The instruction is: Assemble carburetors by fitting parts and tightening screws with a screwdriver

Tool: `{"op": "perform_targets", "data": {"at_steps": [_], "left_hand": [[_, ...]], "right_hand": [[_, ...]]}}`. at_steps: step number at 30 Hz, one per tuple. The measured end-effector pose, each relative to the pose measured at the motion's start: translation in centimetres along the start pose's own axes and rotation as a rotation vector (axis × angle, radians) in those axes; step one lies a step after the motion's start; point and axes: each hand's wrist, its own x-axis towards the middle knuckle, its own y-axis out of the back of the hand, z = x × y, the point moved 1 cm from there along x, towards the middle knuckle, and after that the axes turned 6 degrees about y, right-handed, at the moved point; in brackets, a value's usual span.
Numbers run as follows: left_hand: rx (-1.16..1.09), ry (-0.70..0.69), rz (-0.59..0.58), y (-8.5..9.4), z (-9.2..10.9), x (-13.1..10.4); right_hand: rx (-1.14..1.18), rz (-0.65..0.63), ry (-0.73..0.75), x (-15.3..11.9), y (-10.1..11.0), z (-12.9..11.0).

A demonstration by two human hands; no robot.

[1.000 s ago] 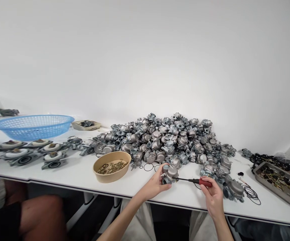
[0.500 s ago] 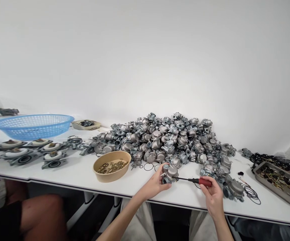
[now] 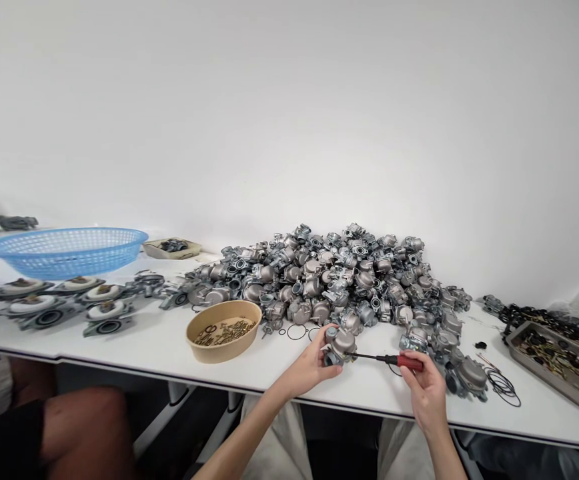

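Near the table's front edge, my left hand (image 3: 315, 363) is closed around a grey metal carburetor (image 3: 342, 342). My right hand (image 3: 424, 383) grips the red handle of a screwdriver (image 3: 403, 363), which lies roughly level. Its dark shaft reaches left to the carburetor's side; the exact contact of the tip is too small to make out. Behind both hands rises a large pile of similar carburetors (image 3: 314, 287). To the left of my left hand stands a tan oval bowl (image 3: 224, 357) holding small brass-coloured screws and parts.
A blue plastic basket (image 3: 64, 253) stands at the left, with several carburetor bodies (image 3: 107, 320) bearing white rings before it. On the right are black rubber rings (image 3: 503, 388) and a metal tray (image 3: 539, 380) of small parts. Another person's knee (image 3: 84, 427) shows lower left.
My hands, the carburetor and the screwdriver stay almost where they were. At the far left edge, another person's hand has shifted slightly into view.
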Motion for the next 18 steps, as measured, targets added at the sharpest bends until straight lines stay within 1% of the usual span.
{"op": "perform_targets", "data": {"at_steps": [10,18], "left_hand": [[-0.004,-0.012,0.002,-0.05,0.06,-0.05],[-0.021,0.002,-0.012,-0.07,0.36,-0.13]], "right_hand": [[0.02,0.006,0.014,-0.15,-0.03,0.32],[0.002,0.009,0.014,-0.2,-0.1,0.07]]}}
